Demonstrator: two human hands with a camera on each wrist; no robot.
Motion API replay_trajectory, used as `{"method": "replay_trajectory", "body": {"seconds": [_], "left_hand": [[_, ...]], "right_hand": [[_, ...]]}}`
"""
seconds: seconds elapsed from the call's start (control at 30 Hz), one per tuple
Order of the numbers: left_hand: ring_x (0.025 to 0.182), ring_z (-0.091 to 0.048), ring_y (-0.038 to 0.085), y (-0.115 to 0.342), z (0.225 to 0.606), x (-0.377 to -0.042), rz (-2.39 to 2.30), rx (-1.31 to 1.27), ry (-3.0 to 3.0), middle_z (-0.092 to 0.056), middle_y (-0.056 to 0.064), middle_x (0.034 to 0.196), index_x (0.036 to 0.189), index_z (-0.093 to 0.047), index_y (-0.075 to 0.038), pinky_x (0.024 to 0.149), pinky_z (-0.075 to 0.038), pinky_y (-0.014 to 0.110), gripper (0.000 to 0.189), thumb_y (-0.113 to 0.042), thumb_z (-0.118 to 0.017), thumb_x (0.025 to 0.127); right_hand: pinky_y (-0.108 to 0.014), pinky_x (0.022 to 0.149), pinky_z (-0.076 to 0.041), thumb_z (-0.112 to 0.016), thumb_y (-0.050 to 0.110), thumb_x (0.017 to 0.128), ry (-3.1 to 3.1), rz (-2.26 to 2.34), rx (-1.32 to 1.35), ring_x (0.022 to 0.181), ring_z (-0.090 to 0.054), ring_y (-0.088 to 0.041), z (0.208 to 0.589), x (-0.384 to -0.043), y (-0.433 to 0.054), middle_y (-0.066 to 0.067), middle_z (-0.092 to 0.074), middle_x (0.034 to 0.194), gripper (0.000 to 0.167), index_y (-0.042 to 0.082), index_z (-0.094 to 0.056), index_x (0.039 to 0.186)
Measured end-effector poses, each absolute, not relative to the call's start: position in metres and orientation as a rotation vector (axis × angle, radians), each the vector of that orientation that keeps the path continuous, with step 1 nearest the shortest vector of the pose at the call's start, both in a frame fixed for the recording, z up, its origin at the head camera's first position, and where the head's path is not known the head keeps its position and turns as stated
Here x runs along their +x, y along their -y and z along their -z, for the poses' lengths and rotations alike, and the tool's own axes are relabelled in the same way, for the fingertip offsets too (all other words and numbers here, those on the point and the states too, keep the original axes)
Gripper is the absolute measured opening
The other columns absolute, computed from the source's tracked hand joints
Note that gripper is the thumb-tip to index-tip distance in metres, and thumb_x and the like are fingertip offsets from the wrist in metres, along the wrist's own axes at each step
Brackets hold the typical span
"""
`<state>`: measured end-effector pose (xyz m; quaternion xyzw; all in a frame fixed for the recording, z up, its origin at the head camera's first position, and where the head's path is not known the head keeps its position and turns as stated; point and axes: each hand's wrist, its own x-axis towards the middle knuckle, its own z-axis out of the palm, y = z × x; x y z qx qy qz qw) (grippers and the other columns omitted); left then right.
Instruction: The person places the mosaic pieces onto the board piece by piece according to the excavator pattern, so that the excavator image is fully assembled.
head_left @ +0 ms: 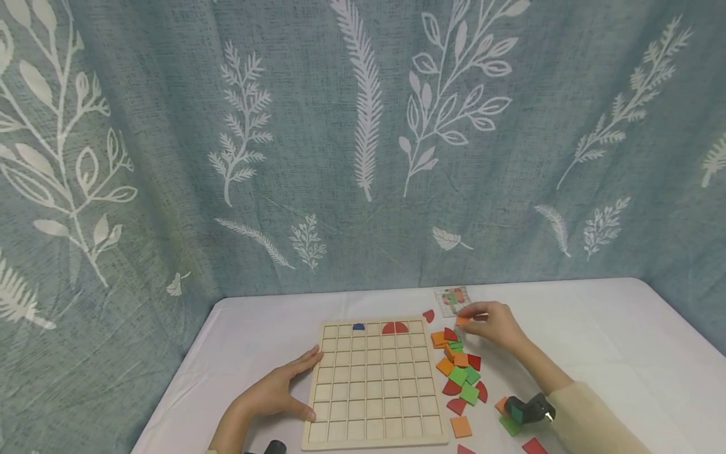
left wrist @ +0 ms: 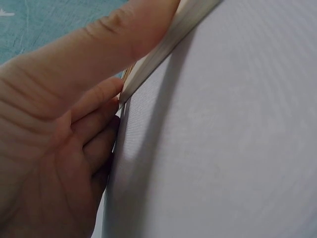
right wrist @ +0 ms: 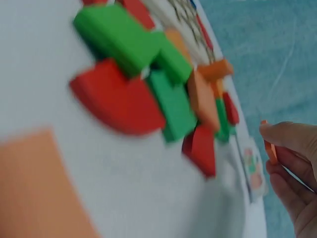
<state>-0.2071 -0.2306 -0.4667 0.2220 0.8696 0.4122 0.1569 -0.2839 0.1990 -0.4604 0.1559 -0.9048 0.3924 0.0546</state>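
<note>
A wooden grid board lies on the white table. In its top row sit a blue quarter or half-round piece and two red quarter-round pieces side by side. My left hand rests against the board's left edge, thumb and fingers spread along it; the left wrist view shows the thumb on the rim. My right hand pinches an orange tile between thumb and fingers, above the table near the picture card.
Right of the board lies a loose pile of green tiles, orange tiles and red quarter-rounds. A lone red piece lies by the board's top right corner. More tiles lie under the right forearm. A patterned curtain hangs behind the table.
</note>
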Motion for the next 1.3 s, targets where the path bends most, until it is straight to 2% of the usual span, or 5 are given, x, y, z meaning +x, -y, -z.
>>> {"method": "replay_trajectory", "body": {"seconds": [0.33,0.87,1.13,1.3], "left_hand": [[0.137,-0.012,0.044,0.23,0.47,-0.208,-1.187,0.627,-2.492,-0.018,0.017,0.152,0.141,-0.033,-0.001,0.107,-0.013,0.06,0.106,-0.029,-0.085,0.053],[0.138,-0.011,0.043,0.229,0.47,-0.21,-1.177,0.587,-2.498,-0.017,0.015,0.152,0.142,-0.034,-0.003,0.108,-0.011,0.061,0.106,-0.029,-0.085,0.053],[0.137,-0.011,0.043,0.23,0.47,-0.209,-1.174,0.61,-2.496,-0.017,0.016,0.152,0.142,-0.033,-0.002,0.108,-0.011,0.061,0.106,-0.029,-0.085,0.054],[0.137,-0.012,0.044,0.23,0.469,-0.209,-1.169,0.622,-2.491,-0.017,0.017,0.152,0.142,-0.032,-0.002,0.108,-0.011,0.061,0.105,-0.028,-0.085,0.055]], "right_hand": [[-0.034,0.079,-0.055,-0.075,0.013,0.075,2.691,-1.236,0.676,0.088,-0.065,-0.022,0.449,-0.275,-0.159,-0.004,-0.07,0.09,0.018,0.008,-0.072,0.092],[-0.033,0.081,-0.054,-0.073,0.013,0.079,2.673,-1.258,0.912,0.089,-0.065,-0.021,0.453,-0.278,-0.111,-0.005,-0.07,0.095,0.019,0.005,-0.071,0.096],[-0.031,0.078,-0.054,-0.073,0.019,0.079,2.672,-1.128,0.995,0.088,-0.065,-0.018,0.459,-0.282,-0.085,-0.002,-0.07,0.091,0.019,0.006,-0.072,0.092],[-0.029,0.077,-0.054,-0.071,0.017,0.08,2.651,-1.025,1.053,0.088,-0.065,-0.017,0.462,-0.288,-0.065,-0.002,-0.07,0.091,0.015,0.008,-0.072,0.092]]}}
